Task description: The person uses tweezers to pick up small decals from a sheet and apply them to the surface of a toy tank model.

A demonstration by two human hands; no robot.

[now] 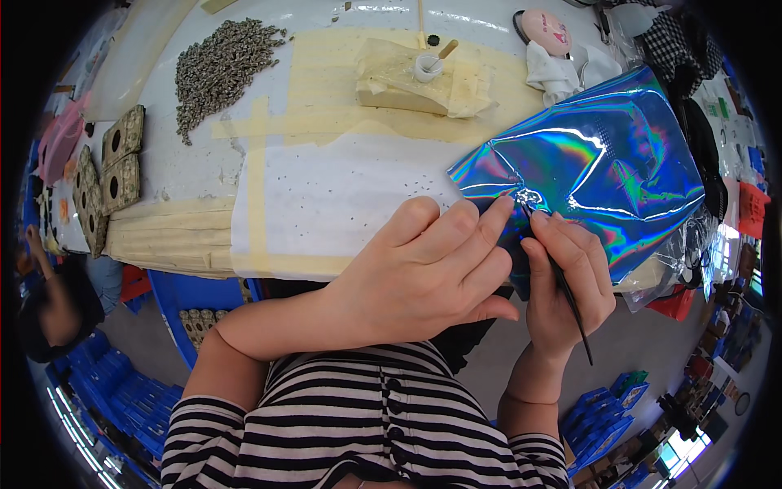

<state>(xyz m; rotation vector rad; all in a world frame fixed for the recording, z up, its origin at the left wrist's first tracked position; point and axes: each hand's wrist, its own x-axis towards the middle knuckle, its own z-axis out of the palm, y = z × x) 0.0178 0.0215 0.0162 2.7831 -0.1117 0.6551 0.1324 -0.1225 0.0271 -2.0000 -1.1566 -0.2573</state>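
Over the front edge of the work table, my left hand reaches right, its index fingertip at a creased, shiny spot on an iridescent blue film. Its thumb stands apart and it appears to hold nothing. My right hand grips a slim black stick-like tool like a pen, the upper end at the same crease. My fingers hide part of the tool, so its exact kind is unclear. Left of the film lies a white paper sheet, taped down, with several tiny dark pieces scattered on it.
Small metallic pieces lie heaped at the far left. A white cup with a stick stands on a taped block. Camouflage-patterned pieces with round holes sit left. A pink round object and white cloth are behind the film.
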